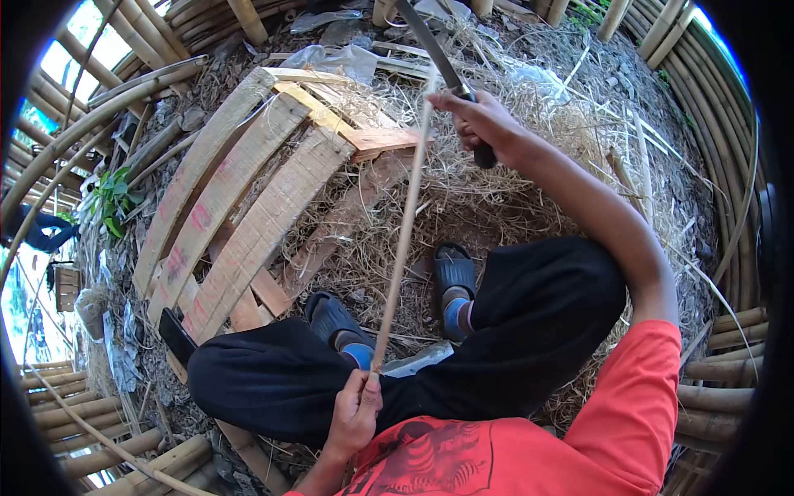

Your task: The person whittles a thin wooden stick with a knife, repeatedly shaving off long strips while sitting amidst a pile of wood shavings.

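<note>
My left hand (357, 413) is wrapped round the lower end of a long thin bamboo strip (404, 223), close above my lap. The strip slants up and away from me, its far end reaching the knife side. My right hand (481, 124) grips the dark handle of a long-bladed knife (438, 56), arm stretched forward. The blade points up and to the left, away from me. The thumb and fingers of that hand lie right by the strip's upper part, which overlaps the blade's base in this view.
A wooden pallet (269, 198) with pink marks lies at the left front. Bamboo shavings (480, 186) cover the ground. My sandalled feet (455, 273) rest between my bent knees. A dark phone-like object (175, 335) is beside my left knee. Bamboo pole fencing (703, 91) surrounds the spot.
</note>
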